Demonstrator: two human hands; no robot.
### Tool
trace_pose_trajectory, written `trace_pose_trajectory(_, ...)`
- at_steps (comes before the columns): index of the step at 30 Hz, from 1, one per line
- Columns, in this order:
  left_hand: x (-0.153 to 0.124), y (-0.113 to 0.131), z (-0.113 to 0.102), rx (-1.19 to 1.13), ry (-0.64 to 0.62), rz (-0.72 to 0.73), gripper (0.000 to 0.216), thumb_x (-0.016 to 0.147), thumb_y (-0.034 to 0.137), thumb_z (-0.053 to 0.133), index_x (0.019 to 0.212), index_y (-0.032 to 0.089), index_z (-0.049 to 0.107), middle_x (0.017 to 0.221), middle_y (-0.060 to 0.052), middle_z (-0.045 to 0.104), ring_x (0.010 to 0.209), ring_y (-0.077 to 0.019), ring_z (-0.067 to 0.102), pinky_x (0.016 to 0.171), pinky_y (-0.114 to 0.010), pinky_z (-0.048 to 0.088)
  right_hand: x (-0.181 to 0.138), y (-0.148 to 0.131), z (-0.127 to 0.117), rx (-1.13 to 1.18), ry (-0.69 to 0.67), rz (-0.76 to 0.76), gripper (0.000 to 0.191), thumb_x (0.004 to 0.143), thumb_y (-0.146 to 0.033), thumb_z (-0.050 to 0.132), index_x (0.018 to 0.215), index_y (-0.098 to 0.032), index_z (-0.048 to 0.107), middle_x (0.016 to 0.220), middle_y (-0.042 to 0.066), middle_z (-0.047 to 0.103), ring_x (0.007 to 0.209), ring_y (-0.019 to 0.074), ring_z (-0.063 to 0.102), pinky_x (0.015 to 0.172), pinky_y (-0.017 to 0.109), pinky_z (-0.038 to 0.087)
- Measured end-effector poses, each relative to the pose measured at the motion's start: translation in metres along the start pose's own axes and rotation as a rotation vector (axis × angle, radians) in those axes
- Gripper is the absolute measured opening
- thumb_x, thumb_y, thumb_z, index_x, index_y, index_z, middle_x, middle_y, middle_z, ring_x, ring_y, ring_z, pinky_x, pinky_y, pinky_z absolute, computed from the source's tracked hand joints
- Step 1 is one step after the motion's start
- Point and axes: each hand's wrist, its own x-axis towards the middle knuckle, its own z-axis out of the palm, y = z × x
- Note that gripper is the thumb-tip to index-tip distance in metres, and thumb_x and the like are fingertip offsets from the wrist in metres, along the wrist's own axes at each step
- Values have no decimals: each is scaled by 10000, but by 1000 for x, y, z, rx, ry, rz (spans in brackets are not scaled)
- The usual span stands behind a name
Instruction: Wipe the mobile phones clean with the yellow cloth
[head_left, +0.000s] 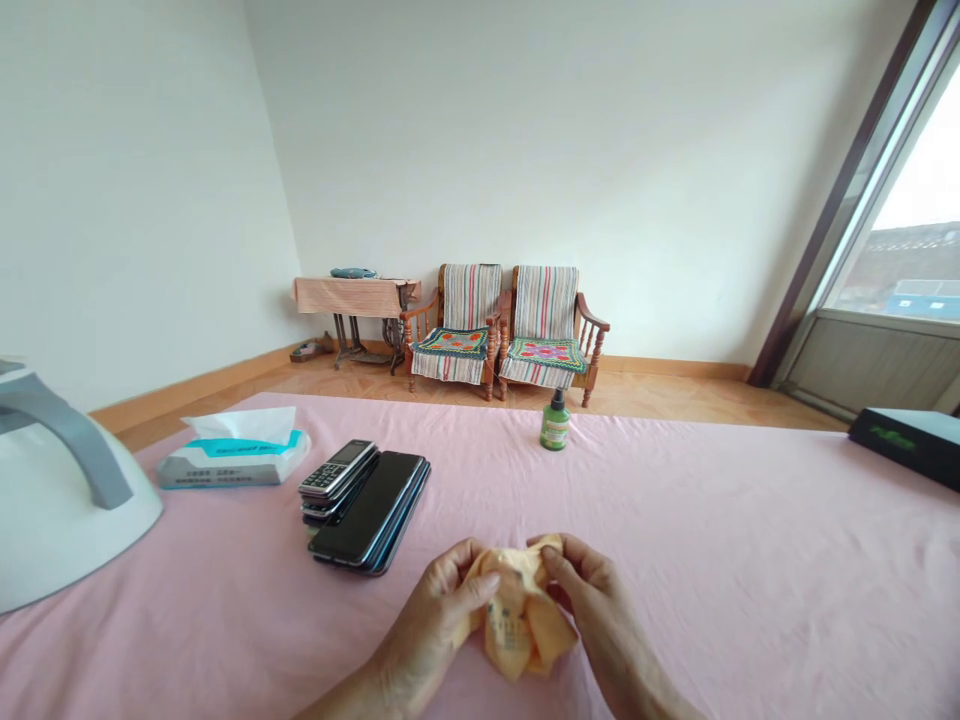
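Observation:
Between my two hands is a crumpled yellow cloth (514,615) with small dark print on it, held just above the pink-covered table. My left hand (442,610) grips its left side, thumb on top. At the upper right corner, my right hand (589,590) pinches the cloth between thumb and fingers. Ahead and to the left lie a stack of smartphones (371,515) and, against it, a stack of keypad phones (339,470). A green bottle with a black pump top (555,422) stands farther off, beyond the hands.
A tissue pack (232,460) lies at the left, beside a large white object with a grey handle (112,470). At the right edge sits a black box (907,445). Past the pink tablecloth (720,520) are two wooden chairs (544,320) and a cloth-covered sewing table (352,297).

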Motion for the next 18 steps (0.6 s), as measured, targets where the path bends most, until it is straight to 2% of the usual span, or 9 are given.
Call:
trace_pose_trajectory(4, 0, -1, -2, 18, 29, -43, 315, 745, 374, 745, 791, 157, 521, 728, 7, 550, 649, -109, 515, 618, -209, 377, -5, 2, 1, 102, -111, 1, 332, 860, -485, 558, 865, -158, 616, 703, -2, 599, 656, 135, 572, 593, 219, 430)
trace_pose_trajectory(6, 0, -1, -2, 20, 40, -46, 317, 749, 382, 742, 794, 157, 522, 732, 2, 555, 654, -113, 527, 611, -207, 378, -6, 3, 3, 84, -132, -25, 319, 819, -456, 632, 959, -171, 595, 775, 4, 616, 722, 150, 593, 662, 243, 457)
trace_pose_trajectory(8, 0, 0, -2, 14, 33, -54, 330, 731, 380, 758, 799, 156, 524, 741, -1, 561, 669, -118, 536, 616, -206, 383, -5, 5, 3, 55, -139, -11, 395, 745, -428, 721, 1015, -177, 581, 784, 2, 624, 727, 163, 608, 672, 261, 471)
trace_pose_trajectory(11, 1, 1, -2, 17, 23, -64, 341, 711, 383, 771, 797, 151, 536, 738, -4, 572, 656, -112, 528, 598, -194, 378, -2, 5, -1, 55, -168, 72, 376, 707, -455, 742, 883, -147, 620, 699, 11, 630, 626, 156, 609, 584, 243, 456)
trace_pose_trajectory(13, 0, 2, -3, 30, 20, -79, 341, 704, 390, 772, 786, 147, 546, 729, -7, 582, 640, -107, 519, 582, -187, 372, -1, 2, -5, 90, -147, 93, 369, 708, -481, 730, 796, -137, 630, 667, 20, 638, 587, 143, 601, 559, 226, 442)
trace_pose_trajectory(18, -2, 4, 1, 90, 63, -79, 341, 699, 404, 771, 808, 150, 571, 742, -15, 600, 655, -113, 525, 585, -187, 382, -3, -10, -7, 97, -16, 64, 384, 704, -494, 725, 856, -150, 646, 682, 17, 654, 615, 148, 612, 575, 226, 458)
